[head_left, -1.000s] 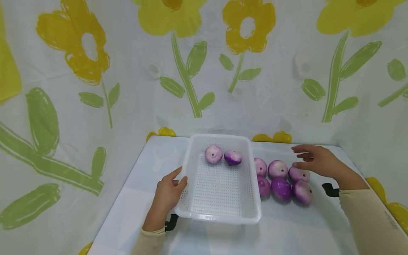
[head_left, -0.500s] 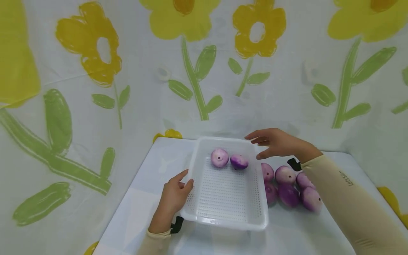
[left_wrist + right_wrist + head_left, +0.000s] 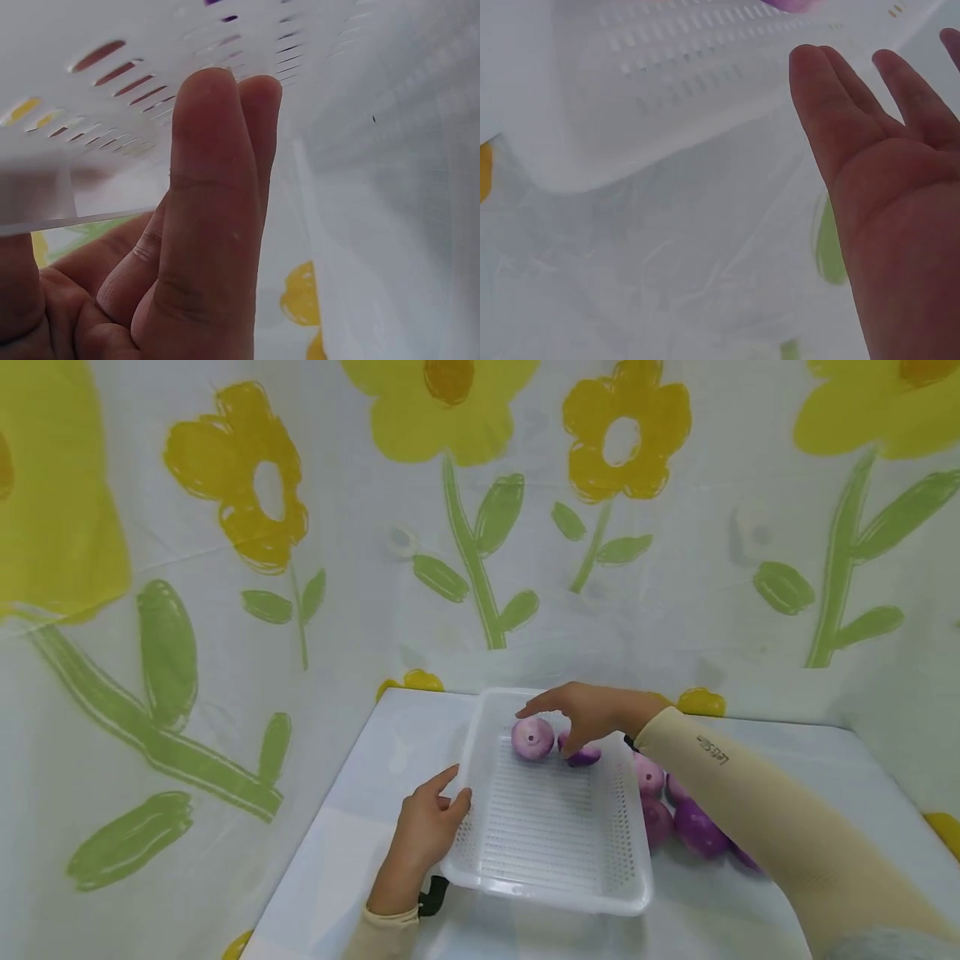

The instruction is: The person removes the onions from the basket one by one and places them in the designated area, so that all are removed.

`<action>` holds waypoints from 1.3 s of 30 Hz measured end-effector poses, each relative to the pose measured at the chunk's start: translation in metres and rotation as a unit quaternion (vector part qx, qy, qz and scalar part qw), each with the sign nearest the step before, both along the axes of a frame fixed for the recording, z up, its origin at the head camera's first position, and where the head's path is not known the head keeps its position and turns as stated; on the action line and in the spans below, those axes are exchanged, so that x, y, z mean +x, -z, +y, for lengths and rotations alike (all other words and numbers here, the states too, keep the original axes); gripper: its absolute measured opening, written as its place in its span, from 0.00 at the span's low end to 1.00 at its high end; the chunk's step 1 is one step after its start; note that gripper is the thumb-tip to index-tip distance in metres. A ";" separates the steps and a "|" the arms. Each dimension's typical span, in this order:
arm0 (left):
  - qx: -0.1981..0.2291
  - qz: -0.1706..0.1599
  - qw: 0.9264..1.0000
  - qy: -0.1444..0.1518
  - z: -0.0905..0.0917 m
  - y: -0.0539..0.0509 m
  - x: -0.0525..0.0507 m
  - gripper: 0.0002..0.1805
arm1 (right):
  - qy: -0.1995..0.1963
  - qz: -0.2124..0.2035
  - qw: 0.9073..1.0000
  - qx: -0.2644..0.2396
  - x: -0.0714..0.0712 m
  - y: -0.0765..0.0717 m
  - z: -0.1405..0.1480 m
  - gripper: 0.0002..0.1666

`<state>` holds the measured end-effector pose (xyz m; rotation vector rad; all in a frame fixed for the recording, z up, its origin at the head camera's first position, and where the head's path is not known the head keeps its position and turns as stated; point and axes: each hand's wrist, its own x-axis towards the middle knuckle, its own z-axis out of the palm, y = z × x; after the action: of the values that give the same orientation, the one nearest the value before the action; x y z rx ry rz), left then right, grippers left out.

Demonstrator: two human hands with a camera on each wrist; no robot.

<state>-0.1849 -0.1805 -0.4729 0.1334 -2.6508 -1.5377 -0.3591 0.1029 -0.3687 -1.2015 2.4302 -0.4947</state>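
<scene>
A white perforated plastic basket (image 3: 551, 903) stands on the table, with two purple onions at its far end. One onion (image 3: 532, 740) shows its pale top; the other onion (image 3: 585, 757) lies tipped, partly covered by my right thumb. My right hand (image 3: 588, 710) hovers over this pair with its fingers spread and nothing held. In the right wrist view those fingers (image 3: 840, 112) look straight beside the basket's wall. At the left side, my left hand (image 3: 427, 827) grips the basket's edge; the left wrist view has its fingers (image 3: 214, 172) close up against the slotted wall.
Several more purple onions (image 3: 699, 828) lie on the table (image 3: 810, 777) just right of the basket, partly hidden by my right sleeve (image 3: 750, 802). A flower-printed curtain (image 3: 360, 610) hangs around the back and sides.
My right hand has come leftward from the loose onions, across the basket's right rim, to above the two onions inside. My left hand stays at the left edge. The head view has shifted slightly.
</scene>
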 end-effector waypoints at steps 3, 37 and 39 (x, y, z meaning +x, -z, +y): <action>0.003 -0.003 1.000 0.008 0.003 0.001 0.000 0.30 | -0.001 0.000 1.000 0.016 -0.007 0.011 -0.005 0.51; -0.015 0.010 1.000 0.015 -0.002 -0.001 -0.001 0.30 | 0.004 0.040 0.993 0.111 -0.024 0.051 -0.048 0.42; -0.015 0.012 1.000 0.016 -0.003 -0.002 -0.002 0.30 | -0.001 0.048 0.993 0.108 -0.025 0.050 -0.049 0.41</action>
<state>-0.1867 -0.1836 -0.4709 0.0714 -2.6675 -1.4984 -0.3840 0.0539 -0.4190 -1.1576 2.4870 -0.1707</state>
